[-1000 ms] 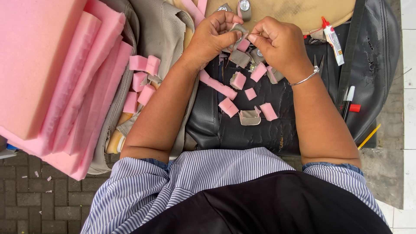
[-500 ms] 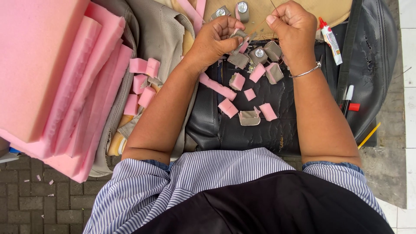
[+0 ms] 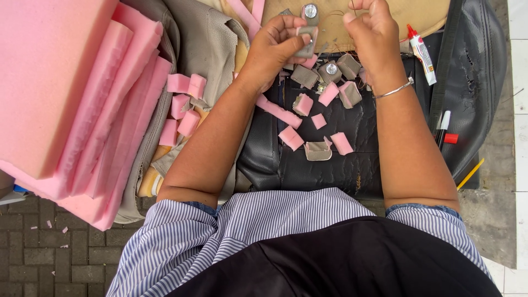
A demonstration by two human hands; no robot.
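A small grey fabric piece (image 3: 306, 41) with a shiny button is pinched in the left hand (image 3: 278, 41), just above the black seat cover (image 3: 352, 159). The right hand (image 3: 371, 27) is closed tight on a thin thread, beside that piece. Sewing seems to be in hand; the thread must next be pulled snug, gently.

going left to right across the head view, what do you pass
pink foam slabs → loose pink foam cubes → left hand holding a small grey covered piece → right hand → glue tube → marker pen → yellow pencil
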